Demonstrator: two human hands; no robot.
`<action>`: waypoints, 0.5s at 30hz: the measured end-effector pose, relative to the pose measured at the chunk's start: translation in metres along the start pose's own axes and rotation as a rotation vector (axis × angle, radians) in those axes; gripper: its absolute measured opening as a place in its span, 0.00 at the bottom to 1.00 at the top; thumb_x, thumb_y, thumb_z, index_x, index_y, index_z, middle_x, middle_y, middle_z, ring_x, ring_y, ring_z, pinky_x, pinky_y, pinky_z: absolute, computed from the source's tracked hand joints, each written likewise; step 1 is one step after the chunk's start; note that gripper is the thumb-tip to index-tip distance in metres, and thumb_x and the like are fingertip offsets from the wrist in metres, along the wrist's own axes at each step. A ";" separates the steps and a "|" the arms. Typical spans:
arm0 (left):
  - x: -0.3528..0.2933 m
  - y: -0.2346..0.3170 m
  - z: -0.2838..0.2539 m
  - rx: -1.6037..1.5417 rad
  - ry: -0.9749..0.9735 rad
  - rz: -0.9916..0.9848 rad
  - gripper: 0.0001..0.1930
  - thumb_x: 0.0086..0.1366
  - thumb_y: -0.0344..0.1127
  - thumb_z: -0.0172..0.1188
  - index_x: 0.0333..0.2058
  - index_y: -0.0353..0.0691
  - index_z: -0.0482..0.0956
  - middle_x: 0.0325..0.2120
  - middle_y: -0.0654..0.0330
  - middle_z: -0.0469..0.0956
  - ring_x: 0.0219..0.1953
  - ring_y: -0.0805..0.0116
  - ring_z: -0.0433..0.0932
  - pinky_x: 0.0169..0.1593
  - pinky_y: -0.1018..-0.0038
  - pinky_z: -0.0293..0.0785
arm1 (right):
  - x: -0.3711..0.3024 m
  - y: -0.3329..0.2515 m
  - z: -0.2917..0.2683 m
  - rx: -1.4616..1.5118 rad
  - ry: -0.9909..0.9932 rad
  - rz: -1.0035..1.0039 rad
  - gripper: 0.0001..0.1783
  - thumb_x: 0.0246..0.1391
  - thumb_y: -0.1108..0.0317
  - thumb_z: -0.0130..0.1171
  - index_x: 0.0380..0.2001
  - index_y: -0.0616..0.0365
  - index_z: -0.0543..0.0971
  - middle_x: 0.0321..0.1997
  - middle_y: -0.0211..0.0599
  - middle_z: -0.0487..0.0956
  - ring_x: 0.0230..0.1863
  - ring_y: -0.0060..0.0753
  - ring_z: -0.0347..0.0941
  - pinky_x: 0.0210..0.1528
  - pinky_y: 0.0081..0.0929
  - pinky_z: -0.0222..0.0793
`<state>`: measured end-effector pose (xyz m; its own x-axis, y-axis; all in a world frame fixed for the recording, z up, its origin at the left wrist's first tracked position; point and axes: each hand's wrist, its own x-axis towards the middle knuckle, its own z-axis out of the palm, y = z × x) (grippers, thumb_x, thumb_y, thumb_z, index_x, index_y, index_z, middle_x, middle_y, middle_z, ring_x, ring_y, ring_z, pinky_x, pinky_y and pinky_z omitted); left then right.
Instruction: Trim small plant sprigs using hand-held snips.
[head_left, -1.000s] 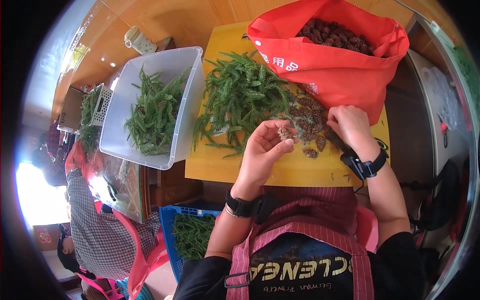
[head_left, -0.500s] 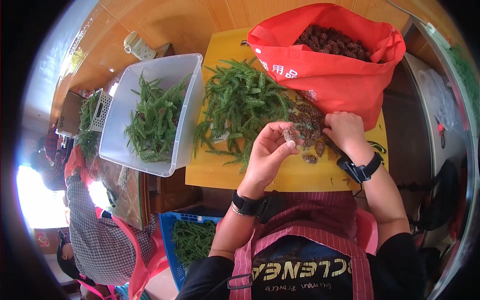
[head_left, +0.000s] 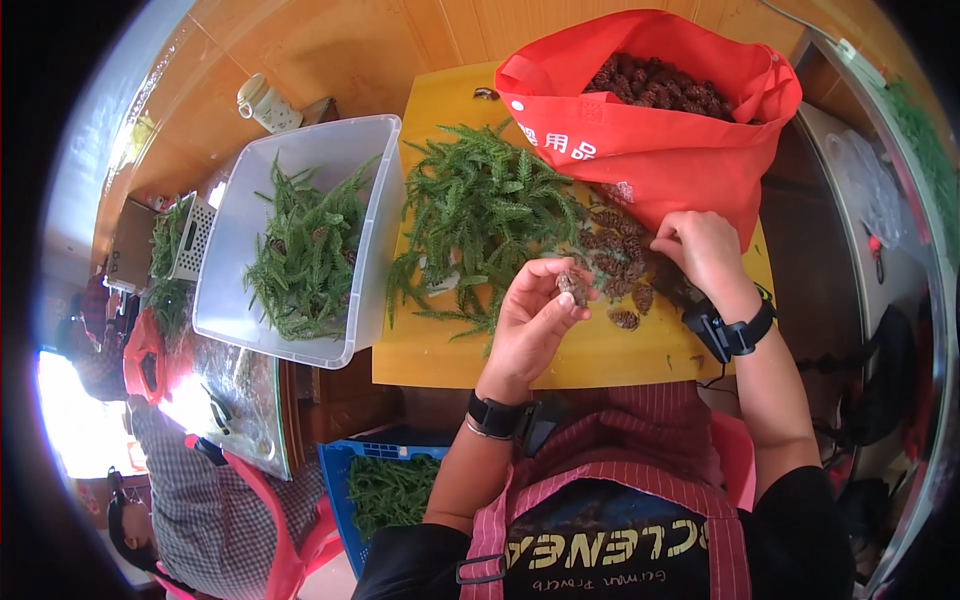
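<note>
Between the thumb and fingers of my left hand [head_left: 528,318] is a small brown pine cone [head_left: 572,288], raised above the front of the yellow table [head_left: 450,362]. My right hand [head_left: 706,252] is by the lower front of a red fabric bag [head_left: 660,165], its fingers drawn together; whatever they hold, if anything, is too small to make out. Several loose pine cones [head_left: 618,256] lie between the two hands. Under my right wrist rests a dark object [head_left: 676,284], partly covered and of unclear kind. To the left spreads a heap of green artificial fir sprigs [head_left: 490,205].
Dark cones [head_left: 665,88] fill the bag. A clear plastic bin [head_left: 232,250] with green sprigs stands left of the table, a blue crate [head_left: 338,490] with more greenery below. Another person in a checked shirt [head_left: 205,515] sits at a neighbouring table at far left.
My left hand has lowered slightly with the pine cone still in its fingers. The right hand stays near the bag, its fingers drawn in more. The other person's reaching arm has pulled back.
</note>
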<state>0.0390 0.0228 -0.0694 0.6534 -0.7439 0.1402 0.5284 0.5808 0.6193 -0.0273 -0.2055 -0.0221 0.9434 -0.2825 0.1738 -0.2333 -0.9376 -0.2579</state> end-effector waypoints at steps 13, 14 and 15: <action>-0.005 0.005 -0.001 0.153 0.010 0.037 0.18 0.57 0.26 0.59 0.46 0.42 0.68 0.42 0.59 0.70 0.44 0.66 0.72 0.43 0.76 0.74 | -0.019 0.011 -0.006 0.360 -0.151 0.009 0.04 0.48 0.75 0.56 0.30 0.61 0.75 0.24 0.42 0.78 0.28 0.35 0.77 0.31 0.27 0.68; -0.005 0.005 -0.002 0.156 0.016 0.043 0.18 0.57 0.26 0.59 0.46 0.42 0.68 0.42 0.59 0.70 0.44 0.66 0.72 0.43 0.76 0.74 | -0.019 0.010 -0.005 0.362 -0.154 0.001 0.04 0.48 0.75 0.56 0.30 0.61 0.75 0.24 0.42 0.78 0.28 0.35 0.77 0.31 0.27 0.68; -0.004 0.004 -0.002 0.159 0.018 0.043 0.17 0.58 0.26 0.58 0.46 0.41 0.68 0.43 0.58 0.70 0.44 0.66 0.72 0.43 0.76 0.74 | -0.020 0.009 -0.005 0.488 -0.055 0.007 0.03 0.50 0.75 0.54 0.30 0.62 0.74 0.24 0.40 0.78 0.27 0.30 0.76 0.30 0.24 0.68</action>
<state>0.0394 0.0292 -0.0687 0.6841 -0.7125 0.1560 0.4083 0.5514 0.7275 -0.0491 -0.2096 -0.0233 0.9563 -0.2650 0.1236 -0.1141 -0.7274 -0.6766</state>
